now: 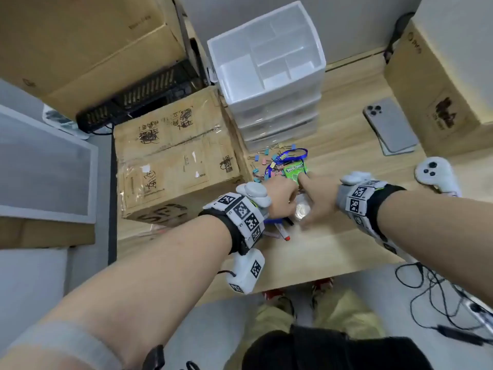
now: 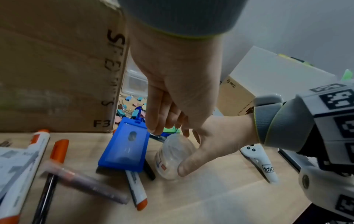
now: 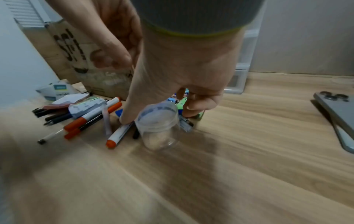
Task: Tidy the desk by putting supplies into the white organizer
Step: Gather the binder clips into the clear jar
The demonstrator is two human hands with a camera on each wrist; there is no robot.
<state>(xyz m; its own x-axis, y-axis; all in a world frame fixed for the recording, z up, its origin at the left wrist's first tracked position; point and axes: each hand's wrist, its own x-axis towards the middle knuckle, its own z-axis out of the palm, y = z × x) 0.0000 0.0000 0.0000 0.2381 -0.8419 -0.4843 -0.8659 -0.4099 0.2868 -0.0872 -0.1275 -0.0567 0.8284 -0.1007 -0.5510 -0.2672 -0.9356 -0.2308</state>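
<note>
The white organizer stands on the counter beyond both hands. The right hand curls thumb and fingers round a clear jar. The left hand hangs over it, fingers loosely bent, holding nothing.

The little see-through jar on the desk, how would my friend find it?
Start at the tall white organizer at the back of the wooden desk, then come toward the person, past the colourful clips. The clear jar lies on its side between the two hands, beside a blue card holder. It alone is see-through.
</note>
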